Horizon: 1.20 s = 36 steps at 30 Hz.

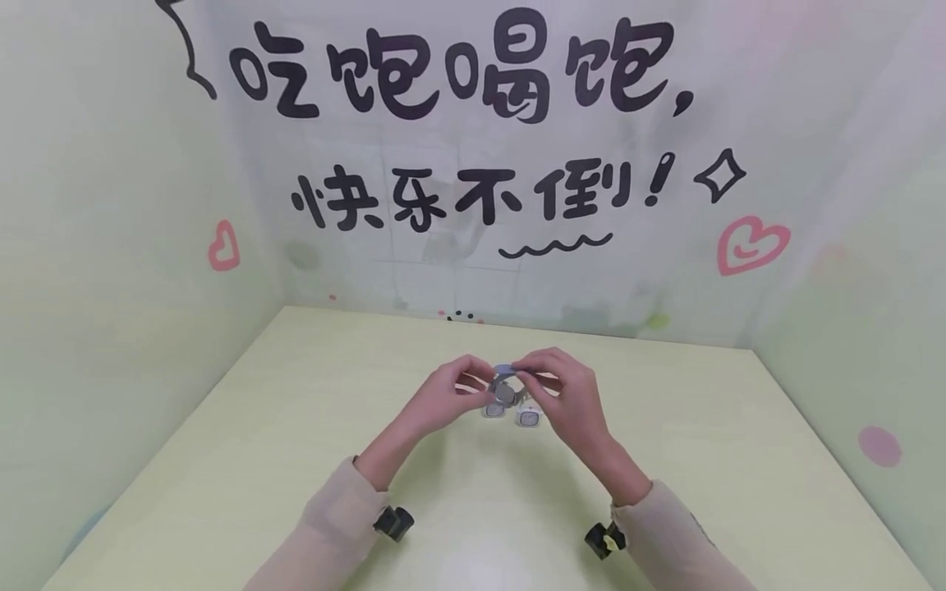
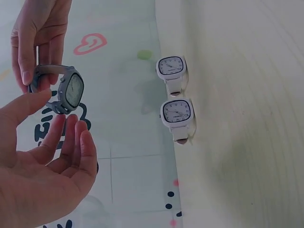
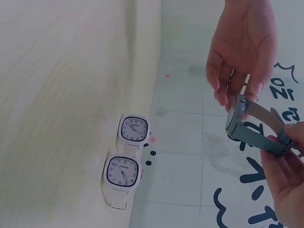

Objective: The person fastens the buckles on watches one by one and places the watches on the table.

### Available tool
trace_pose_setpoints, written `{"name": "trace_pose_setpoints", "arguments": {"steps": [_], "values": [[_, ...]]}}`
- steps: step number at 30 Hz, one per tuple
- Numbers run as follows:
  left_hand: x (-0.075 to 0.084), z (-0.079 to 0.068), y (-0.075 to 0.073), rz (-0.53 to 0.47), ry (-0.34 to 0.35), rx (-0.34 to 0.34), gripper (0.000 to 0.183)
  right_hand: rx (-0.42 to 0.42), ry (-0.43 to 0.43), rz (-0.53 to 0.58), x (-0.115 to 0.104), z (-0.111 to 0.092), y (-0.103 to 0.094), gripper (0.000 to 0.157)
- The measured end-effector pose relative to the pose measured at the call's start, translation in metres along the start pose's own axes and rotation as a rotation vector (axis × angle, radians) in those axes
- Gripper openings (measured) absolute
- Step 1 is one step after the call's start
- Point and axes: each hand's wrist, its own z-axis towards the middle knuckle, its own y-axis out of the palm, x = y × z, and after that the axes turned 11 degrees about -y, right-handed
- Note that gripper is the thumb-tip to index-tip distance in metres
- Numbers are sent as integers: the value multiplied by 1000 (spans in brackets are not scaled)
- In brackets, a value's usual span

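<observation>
A blue-grey wristwatch [image 2: 72, 90] with a round-cornered case is held up above the table between both hands. The left hand [image 1: 449, 396] pinches it by the case end, thumb and fingertips on either side. Its strap is looped, and the right hand [image 1: 565, 394] grips the strap near the buckle, seen closely in the right wrist view on the strap [image 3: 259, 137]. Below and behind the hands, two white watches with square dials, one white watch [image 2: 176, 113] and another white watch [image 2: 171, 67], stand side by side on the table.
The pale table [image 1: 296, 460] reaches back to a wall hanging [image 1: 443, 271] with large dark characters and pink hearts. Side panels, a left panel [image 1: 111, 287] and a right panel [image 1: 872, 328], border the table.
</observation>
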Motion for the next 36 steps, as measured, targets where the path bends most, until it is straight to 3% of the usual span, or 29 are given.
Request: {"name": "trace_pose_setpoints", "arguments": {"steps": [3,11,19,27,36], "values": [[-1,2,1,23,10,-20,27,12,-11,-1,1,0,0,14],[1,5,0,2,96,21,21,-24,-52,-5,5,3,-2,14],[-5,8,4,-23,131,121,22,-151,-79,-57,13,0,-7,19],[5,11,6,21,178,176,20,-168,-183,-143,15,7,-9,18],[2,13,12,50,187,169,16,-195,-187,-150,18,5,-4,16]]}}
